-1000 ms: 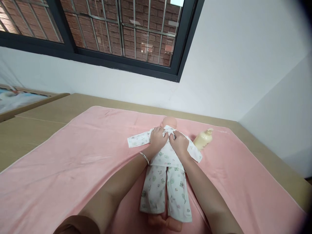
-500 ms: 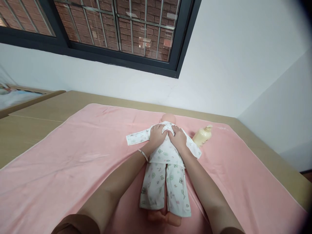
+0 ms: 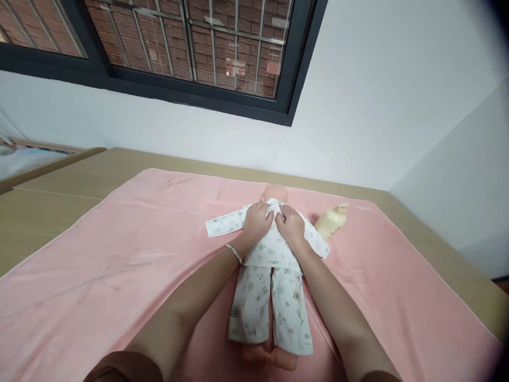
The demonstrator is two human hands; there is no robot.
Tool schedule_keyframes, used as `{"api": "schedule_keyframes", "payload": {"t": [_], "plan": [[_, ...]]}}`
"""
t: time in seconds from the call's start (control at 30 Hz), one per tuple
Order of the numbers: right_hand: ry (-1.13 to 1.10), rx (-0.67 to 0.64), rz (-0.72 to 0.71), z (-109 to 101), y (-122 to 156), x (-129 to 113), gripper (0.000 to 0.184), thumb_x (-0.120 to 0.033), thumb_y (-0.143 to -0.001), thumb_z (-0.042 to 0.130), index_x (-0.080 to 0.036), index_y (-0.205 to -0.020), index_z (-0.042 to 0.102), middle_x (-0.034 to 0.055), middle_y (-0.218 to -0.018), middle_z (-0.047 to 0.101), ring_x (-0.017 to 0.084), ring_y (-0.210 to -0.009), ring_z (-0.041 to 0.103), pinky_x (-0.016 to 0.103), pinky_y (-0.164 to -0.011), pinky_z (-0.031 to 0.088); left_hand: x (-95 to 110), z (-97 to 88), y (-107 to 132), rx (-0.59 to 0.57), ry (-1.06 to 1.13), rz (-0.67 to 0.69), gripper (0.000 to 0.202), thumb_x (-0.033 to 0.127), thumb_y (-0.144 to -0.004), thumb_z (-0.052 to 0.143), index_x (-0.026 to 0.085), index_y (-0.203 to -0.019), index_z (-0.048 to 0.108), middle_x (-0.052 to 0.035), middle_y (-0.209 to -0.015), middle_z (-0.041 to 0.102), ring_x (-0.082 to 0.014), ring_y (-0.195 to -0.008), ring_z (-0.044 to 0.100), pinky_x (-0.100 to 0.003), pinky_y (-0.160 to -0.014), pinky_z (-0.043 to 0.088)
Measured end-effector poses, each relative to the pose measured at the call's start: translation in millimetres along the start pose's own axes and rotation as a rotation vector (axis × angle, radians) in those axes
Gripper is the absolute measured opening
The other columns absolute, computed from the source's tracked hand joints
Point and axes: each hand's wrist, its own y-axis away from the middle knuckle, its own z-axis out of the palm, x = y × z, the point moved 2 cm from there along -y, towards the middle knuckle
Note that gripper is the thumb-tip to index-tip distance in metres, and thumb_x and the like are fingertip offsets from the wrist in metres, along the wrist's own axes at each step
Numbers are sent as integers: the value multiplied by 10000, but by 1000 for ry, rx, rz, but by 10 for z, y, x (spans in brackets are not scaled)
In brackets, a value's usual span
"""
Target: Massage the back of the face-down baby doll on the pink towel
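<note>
A baby doll (image 3: 272,254) in a white printed top and trousers lies on a pink cloth (image 3: 119,265), its head at the far end and its feet toward me. My left hand (image 3: 257,218) rests on the left side of the doll's upper body, fingers laid over the shoulder area. On the right side of the upper body lies my right hand (image 3: 291,223), also with fingers stretched out. The two thumbs are close to each other over the middle. A silver bangle (image 3: 234,253) circles my left wrist. The doll's face is not visible.
A pale yellow pump bottle (image 3: 332,220) lies tilted beside the doll's right-hand sleeve. The cloth covers a wooden surface (image 3: 425,228) that meets a white wall (image 3: 350,106). Above is a dark-framed window (image 3: 199,98) with metal bars.
My right thumb has shifted slightly on the doll's upper body. Both hands otherwise stay in place, and the doll and bottle look nearly unmoved.
</note>
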Motion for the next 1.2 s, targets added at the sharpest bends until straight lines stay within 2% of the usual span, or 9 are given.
{"api": "schedule_keyframes", "payload": {"t": [0.1, 0.2, 0.4, 0.53, 1.2], "plan": [[11, 60, 76, -37, 66, -40, 364, -292, -926, 446, -200, -1170, 700, 86, -1257, 678, 224, -1214, 591, 324, -1020, 429, 28, -27, 31, 64, -32, -21, 165, 253, -898, 531, 176, -968, 659, -96, -1021, 701, -256, -1026, 611, -403, -950, 466], [22, 66, 125, -59, 70, -53, 360, -302, -917, 458, -211, -1170, 698, 76, -1237, 687, 230, -1172, 610, 319, -975, 449, 27, -27, 30, 72, -50, -62, 181, 262, -882, 548, 168, -988, 661, -106, -1016, 692, -264, -1024, 605, -406, -948, 470], [15, -56, 16, 16, -62, 32, 432, -253, -912, 428, -147, -1285, 617, 122, -1329, 622, 247, -1254, 533, 372, -1100, 347, -36, 27, -36, -51, -6, -58, 276, 270, -906, 500, 181, -1133, 628, -92, -1179, 674, -256, -1136, 583, -413, -1035, 425], [5, -116, 6, 82, -99, 95, 465, -268, -930, 396, -141, -1345, 563, 121, -1411, 558, 253, -1331, 467, 404, -1138, 301, -60, 55, -56, -106, -3, -40, 335, 312, -923, 479, 184, -1212, 594, -98, -1285, 634, -263, -1227, 543, -439, -1097, 376], [-41, -105, 14, 76, -91, 99, 455, -280, -924, 399, -159, -1324, 579, 110, -1389, 576, 251, -1313, 478, 404, -1133, 302, -51, 41, -51, -99, 28, -70, 318, 289, -912, 491, 202, -1196, 606, -79, -1274, 650, -244, -1220, 553, -418, -1100, 376]]}}
